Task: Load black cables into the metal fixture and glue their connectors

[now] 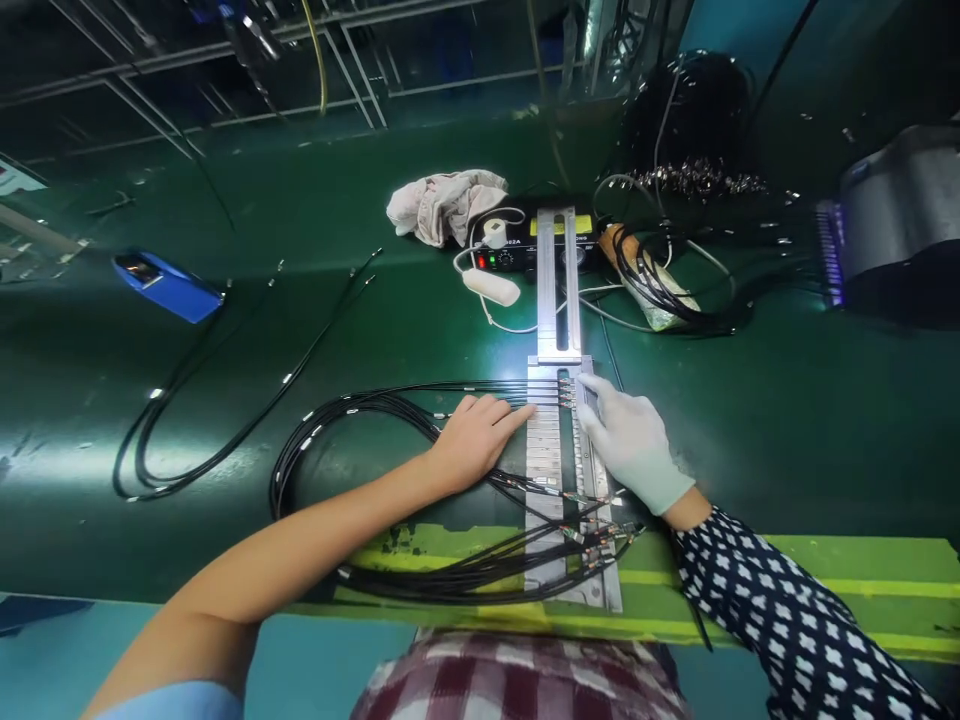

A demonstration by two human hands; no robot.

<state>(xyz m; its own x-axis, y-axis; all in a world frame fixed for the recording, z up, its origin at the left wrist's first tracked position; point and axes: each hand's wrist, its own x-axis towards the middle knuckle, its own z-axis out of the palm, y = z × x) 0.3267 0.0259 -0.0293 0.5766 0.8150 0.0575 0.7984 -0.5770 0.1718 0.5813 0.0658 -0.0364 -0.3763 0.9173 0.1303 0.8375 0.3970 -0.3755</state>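
Observation:
My left hand (474, 442) is bare and bent over a black cable. Its index finger stretches to the edge of a slotted metal fixture (544, 455), and the thumb is hidden. On the fixture several black cables (501, 385) lie side by side, their stripped ends (565, 392) across the long slot. My right hand (631, 435), in a white glove, rests at the fixture's right edge beside those ends, with thumb and index finger apart. Closer to me, a bundle of black cables (450, 578) crosses the fixture, its frayed colored wire ends (592, 535) to the right.
Behind the fixture sits a black control box (517, 258) with lit indicators, beside a crumpled cloth (448, 205). A blue device (169, 285) and loose cables (217, 455) are at left. A grey machine (900, 215) and a wrapped cable bundle (649, 285) stand at right.

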